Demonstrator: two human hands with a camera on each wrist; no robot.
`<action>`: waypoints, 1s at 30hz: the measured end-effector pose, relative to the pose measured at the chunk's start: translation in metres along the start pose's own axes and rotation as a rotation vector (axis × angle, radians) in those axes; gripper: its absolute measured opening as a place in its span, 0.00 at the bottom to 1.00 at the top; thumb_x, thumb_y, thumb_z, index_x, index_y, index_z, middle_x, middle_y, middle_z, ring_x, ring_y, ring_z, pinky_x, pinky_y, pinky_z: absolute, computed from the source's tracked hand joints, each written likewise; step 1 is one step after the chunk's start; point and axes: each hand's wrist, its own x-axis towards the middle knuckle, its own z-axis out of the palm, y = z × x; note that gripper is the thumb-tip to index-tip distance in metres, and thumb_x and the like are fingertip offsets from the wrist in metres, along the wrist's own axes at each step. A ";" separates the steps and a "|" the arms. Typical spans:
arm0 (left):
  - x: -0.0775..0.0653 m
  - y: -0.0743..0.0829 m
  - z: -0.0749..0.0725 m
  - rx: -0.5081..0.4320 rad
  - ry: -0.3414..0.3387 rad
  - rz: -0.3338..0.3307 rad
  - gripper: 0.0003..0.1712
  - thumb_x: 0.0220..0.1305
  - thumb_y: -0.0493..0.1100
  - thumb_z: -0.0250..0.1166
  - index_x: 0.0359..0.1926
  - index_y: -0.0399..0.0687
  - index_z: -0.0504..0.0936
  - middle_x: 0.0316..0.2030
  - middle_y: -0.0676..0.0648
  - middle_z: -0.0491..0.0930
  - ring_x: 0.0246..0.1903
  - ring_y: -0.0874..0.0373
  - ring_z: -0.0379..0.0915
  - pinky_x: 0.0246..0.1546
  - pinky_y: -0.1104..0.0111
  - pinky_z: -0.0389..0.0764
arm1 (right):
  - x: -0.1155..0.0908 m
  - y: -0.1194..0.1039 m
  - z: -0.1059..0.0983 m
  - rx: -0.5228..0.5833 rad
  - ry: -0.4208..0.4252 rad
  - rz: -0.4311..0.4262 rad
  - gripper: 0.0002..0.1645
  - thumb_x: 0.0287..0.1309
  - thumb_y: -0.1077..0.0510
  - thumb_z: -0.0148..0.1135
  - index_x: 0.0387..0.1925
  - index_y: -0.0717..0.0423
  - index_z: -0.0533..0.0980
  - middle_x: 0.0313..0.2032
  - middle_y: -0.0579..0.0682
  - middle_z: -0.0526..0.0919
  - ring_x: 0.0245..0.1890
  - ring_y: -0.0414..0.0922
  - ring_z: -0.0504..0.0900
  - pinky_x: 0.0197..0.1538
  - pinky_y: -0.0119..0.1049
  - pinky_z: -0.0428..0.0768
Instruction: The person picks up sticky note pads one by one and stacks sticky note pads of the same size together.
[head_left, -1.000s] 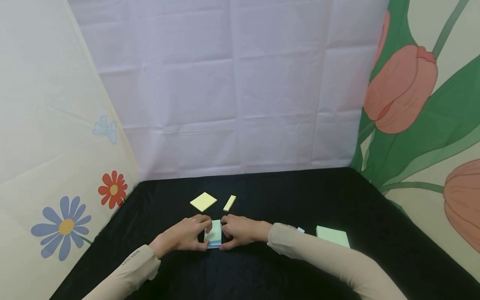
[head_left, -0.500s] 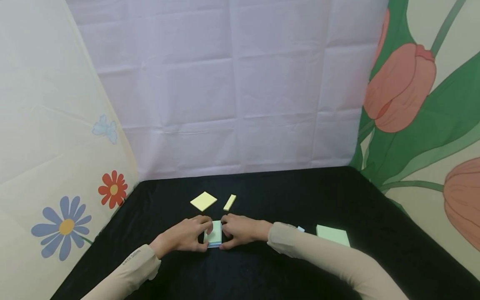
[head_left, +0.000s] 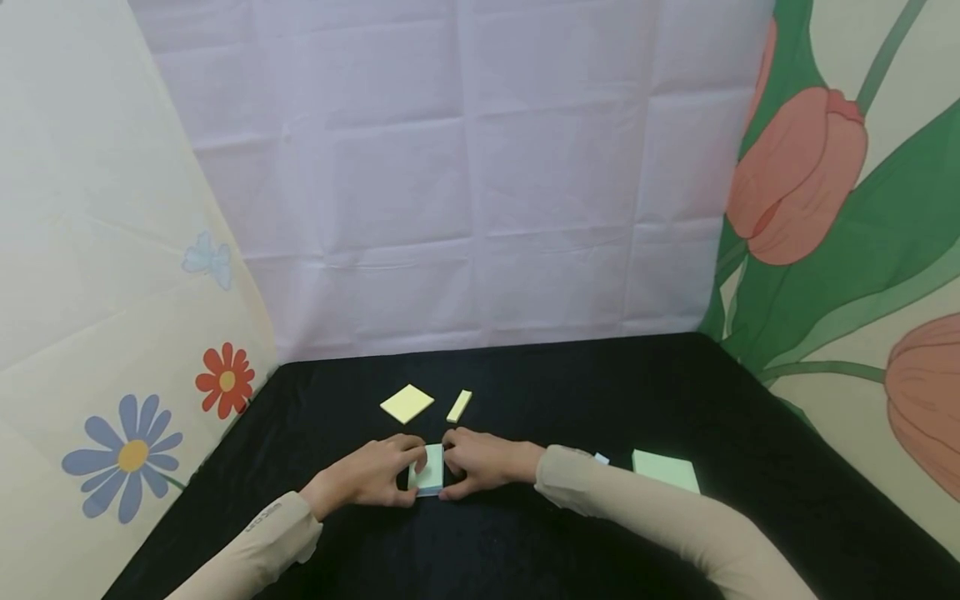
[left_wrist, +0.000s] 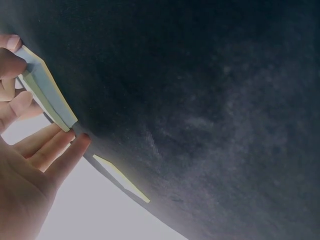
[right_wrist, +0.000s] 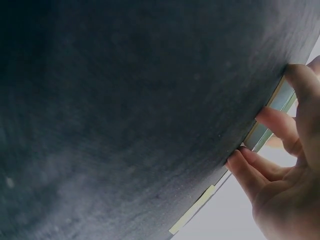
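Note:
A small stack of sticky note pads [head_left: 429,477] lies on the black cloth between the two hands, pale green on top. In the left wrist view the blue pad [left_wrist: 56,90] shows below the green one, with a thin yellow edge at the bottom. My left hand [head_left: 378,471] holds the stack's left side, thumb at the near corner and a bent finger over the top. My right hand [head_left: 483,461] grips the right side, its thumb at the near right corner. In the right wrist view its fingertips [right_wrist: 270,114] meet the stack's side.
Beyond the hands lie a yellow square sticky pad [head_left: 407,404] and a narrow yellow pad [head_left: 459,406]. A larger pale green pad [head_left: 664,471] lies to the right, partly behind the right sleeve. A small light blue piece [head_left: 602,458] peeks out beside that sleeve.
The green top pad has slid slightly toward the person, so less of the blue shows at the near edge. Both hands stay nearly in place around the stack.

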 end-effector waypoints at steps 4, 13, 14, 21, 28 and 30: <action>0.000 0.001 0.000 0.008 -0.007 0.001 0.12 0.61 0.54 0.65 0.43 0.59 0.75 0.56 0.48 0.73 0.45 0.56 0.70 0.38 0.67 0.74 | 0.000 0.001 0.001 -0.001 0.004 -0.005 0.27 0.62 0.36 0.63 0.16 0.44 0.69 0.47 0.47 0.74 0.39 0.37 0.69 0.34 0.25 0.68; 0.001 0.001 0.000 0.012 -0.010 -0.006 0.13 0.61 0.55 0.65 0.43 0.59 0.75 0.57 0.47 0.73 0.47 0.56 0.70 0.39 0.66 0.74 | 0.001 0.003 0.001 0.010 -0.010 0.008 0.27 0.62 0.35 0.62 0.16 0.44 0.69 0.48 0.44 0.72 0.39 0.36 0.68 0.31 0.25 0.68; 0.001 0.001 0.000 0.014 -0.010 -0.006 0.12 0.61 0.55 0.65 0.43 0.59 0.75 0.57 0.47 0.73 0.47 0.56 0.70 0.39 0.66 0.75 | 0.001 0.003 0.002 0.009 -0.011 0.008 0.27 0.62 0.35 0.62 0.16 0.44 0.69 0.48 0.44 0.72 0.39 0.36 0.68 0.31 0.25 0.67; 0.001 0.001 0.000 0.034 -0.003 -0.008 0.12 0.63 0.56 0.64 0.42 0.60 0.75 0.61 0.45 0.72 0.49 0.54 0.72 0.42 0.62 0.77 | 0.001 0.002 0.002 0.008 -0.009 0.010 0.25 0.62 0.35 0.62 0.18 0.44 0.69 0.48 0.45 0.71 0.39 0.37 0.67 0.32 0.25 0.68; 0.001 0.001 0.000 0.027 -0.008 -0.014 0.12 0.64 0.58 0.63 0.42 0.62 0.75 0.62 0.43 0.71 0.49 0.53 0.73 0.43 0.60 0.78 | 0.000 0.002 0.002 0.007 -0.001 0.010 0.25 0.62 0.35 0.62 0.19 0.44 0.69 0.48 0.45 0.72 0.39 0.37 0.68 0.33 0.25 0.68; 0.001 0.001 0.000 0.024 -0.005 -0.014 0.12 0.64 0.59 0.63 0.42 0.62 0.75 0.63 0.43 0.71 0.49 0.52 0.73 0.44 0.59 0.78 | 0.000 0.002 0.002 0.004 0.002 0.006 0.25 0.62 0.36 0.62 0.19 0.44 0.70 0.48 0.45 0.72 0.39 0.37 0.68 0.33 0.25 0.68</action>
